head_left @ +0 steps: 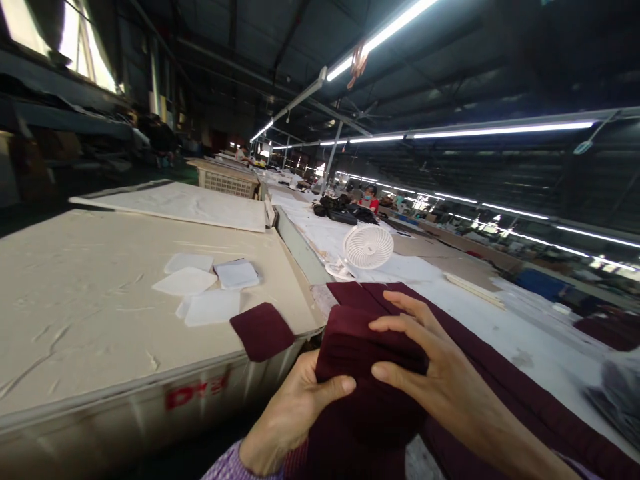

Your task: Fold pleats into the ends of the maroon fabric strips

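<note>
A dark maroon fabric piece (357, 328) lies between my hands at the lower middle of the head view. My left hand (303, 400) grips its left edge, thumb on top and the other fingers hidden beneath. Over the right side of the cloth, my right hand (425, 347) has its fingers and thumb spread apart; whether the fingertips press on it I cannot tell. Longer maroon fabric (480, 363) stretches behind and to the right on the white table. A small maroon cut piece (263, 331) rests at the edge of the beige surface to the left.
Several white cut pieces (210, 308) lie on the beige surface (100, 280) at left. A white fan (369, 248) stands on the white table (410, 270) ahead. Dark folded items (340, 208) and a person in red (369, 199) are farther back. Clear plastic (613, 390) sits at far right.
</note>
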Action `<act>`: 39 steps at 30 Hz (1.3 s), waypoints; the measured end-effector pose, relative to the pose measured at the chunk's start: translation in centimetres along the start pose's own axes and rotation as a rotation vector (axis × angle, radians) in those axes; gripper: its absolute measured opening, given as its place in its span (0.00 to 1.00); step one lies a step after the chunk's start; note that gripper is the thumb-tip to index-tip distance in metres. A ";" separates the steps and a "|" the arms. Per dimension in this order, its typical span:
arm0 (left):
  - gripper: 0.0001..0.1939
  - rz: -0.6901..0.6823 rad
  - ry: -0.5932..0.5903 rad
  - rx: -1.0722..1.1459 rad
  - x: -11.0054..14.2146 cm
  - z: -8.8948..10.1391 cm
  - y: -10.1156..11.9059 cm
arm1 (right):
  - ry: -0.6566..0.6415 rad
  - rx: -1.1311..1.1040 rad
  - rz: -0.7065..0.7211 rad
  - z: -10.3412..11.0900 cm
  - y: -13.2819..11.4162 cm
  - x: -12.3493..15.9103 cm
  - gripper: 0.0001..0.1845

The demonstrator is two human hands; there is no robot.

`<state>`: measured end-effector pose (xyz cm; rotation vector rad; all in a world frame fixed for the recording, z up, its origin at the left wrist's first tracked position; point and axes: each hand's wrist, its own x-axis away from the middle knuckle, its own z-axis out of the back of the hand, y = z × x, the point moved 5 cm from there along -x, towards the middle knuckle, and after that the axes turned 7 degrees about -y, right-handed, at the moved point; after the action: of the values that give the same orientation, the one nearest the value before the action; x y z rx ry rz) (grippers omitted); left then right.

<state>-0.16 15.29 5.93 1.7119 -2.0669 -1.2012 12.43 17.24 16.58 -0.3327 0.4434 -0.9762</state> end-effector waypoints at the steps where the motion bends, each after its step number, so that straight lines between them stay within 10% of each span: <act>1: 0.13 0.000 0.003 -0.006 0.0 0.0 0.0 | -0.016 -0.014 -0.011 0.1 -0.1 -0.1 0.15; 19: 0.08 -0.021 0.089 0.007 0.2 0.5 1.0 | -0.177 -0.206 -0.047 1.0 -0.7 -1.1 0.15; 26: 0.08 -0.144 0.292 0.104 0.2 2.3 1.2 | -0.328 -0.539 -0.073 -1.6 0.3 0.2 0.22; 39: 0.09 -0.176 0.307 0.114 0.3 2.1 1.2 | -0.374 -0.440 -0.223 -3.2 1.0 1.1 0.19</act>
<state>-2.44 16.01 5.30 2.0198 -1.8651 -0.8115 12.07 16.58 13.11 -0.9622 0.2770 -0.9992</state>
